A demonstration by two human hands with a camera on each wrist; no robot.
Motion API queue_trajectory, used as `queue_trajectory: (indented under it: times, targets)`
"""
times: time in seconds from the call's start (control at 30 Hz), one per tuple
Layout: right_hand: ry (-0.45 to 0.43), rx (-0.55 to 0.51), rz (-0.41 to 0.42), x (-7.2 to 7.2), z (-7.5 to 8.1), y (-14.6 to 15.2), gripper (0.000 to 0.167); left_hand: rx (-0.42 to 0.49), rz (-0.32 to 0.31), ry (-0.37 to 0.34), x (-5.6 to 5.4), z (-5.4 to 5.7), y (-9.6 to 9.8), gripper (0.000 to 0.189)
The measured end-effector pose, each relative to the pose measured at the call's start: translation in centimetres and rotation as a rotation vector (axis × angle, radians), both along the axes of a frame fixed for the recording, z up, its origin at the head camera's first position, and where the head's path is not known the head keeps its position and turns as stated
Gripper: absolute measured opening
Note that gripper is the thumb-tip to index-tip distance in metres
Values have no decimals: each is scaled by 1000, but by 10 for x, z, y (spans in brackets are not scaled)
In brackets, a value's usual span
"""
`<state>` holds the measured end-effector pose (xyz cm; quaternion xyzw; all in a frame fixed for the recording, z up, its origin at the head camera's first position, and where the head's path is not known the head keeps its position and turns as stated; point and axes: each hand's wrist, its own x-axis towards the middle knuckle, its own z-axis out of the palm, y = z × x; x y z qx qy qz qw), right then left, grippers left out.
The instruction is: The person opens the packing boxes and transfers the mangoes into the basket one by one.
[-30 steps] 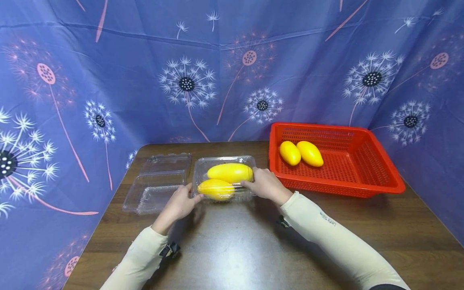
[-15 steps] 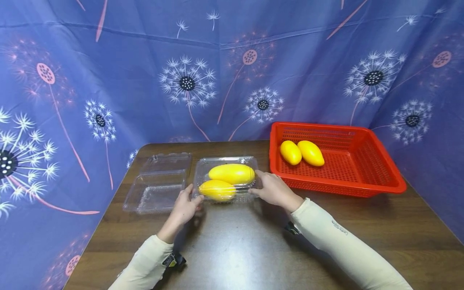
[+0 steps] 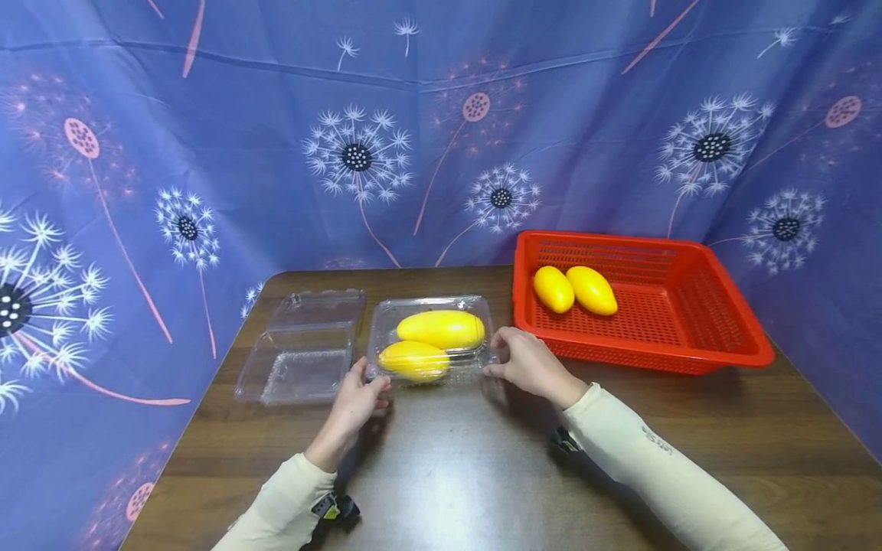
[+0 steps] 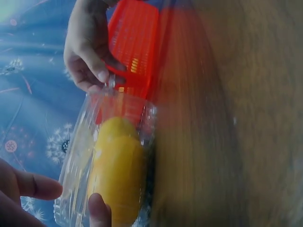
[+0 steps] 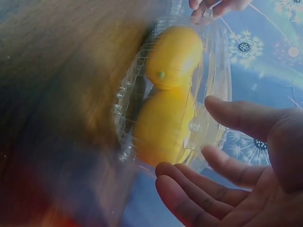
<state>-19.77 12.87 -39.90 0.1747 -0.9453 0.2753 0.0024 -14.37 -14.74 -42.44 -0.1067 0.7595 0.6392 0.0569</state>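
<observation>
Two yellow mangoes lie inside a clear plastic clamshell box, with its transparent lid over them. My left hand is at the box's front left corner, thumb and index finger spread around the corner in the left wrist view. On the other side, my right hand is beside the right end of the box, thumb and fingers parted. The right wrist view shows these fingers loosely bent, with nothing between them. A green stem spot shows on one mango.
A second clear clamshell box lies open on the left, its lid folded back. To the right stands a red plastic basket holding two more mangoes. Everything is on a brown wooden table before a blue dandelion-print cloth.
My right hand has drawn off the box's right end, moving right and slightly towards me. My left hand has shifted a little to the right and towards me. The mangoes stay in the box.
</observation>
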Motion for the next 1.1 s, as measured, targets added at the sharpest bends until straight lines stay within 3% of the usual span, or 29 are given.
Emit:
queue_trajectory:
  times: [0.27, 0.43, 0.57, 0.7, 0.83, 1.1]
  targets:
    - [77, 10, 70, 2, -3, 3, 17, 168, 40, -86, 9, 1, 4, 69]
    - [119, 14, 88, 3, -4, 5, 13, 313, 59, -147, 12, -4, 7, 37]
    - [138, 22, 97, 5, -7, 5, 11, 376, 70, -190, 14, -6, 10, 16]
    - [172, 31, 116, 6, -8, 5, 8, 414, 58, -211, 16, -6, 10, 24]
    - [222, 38, 142, 7, -9, 7, 6, 447, -2, -250, 15, -5, 11, 34]
    - [312, 80, 221, 8, -7, 8, 5, 485, -58, -263, 9, -4, 23, 23]
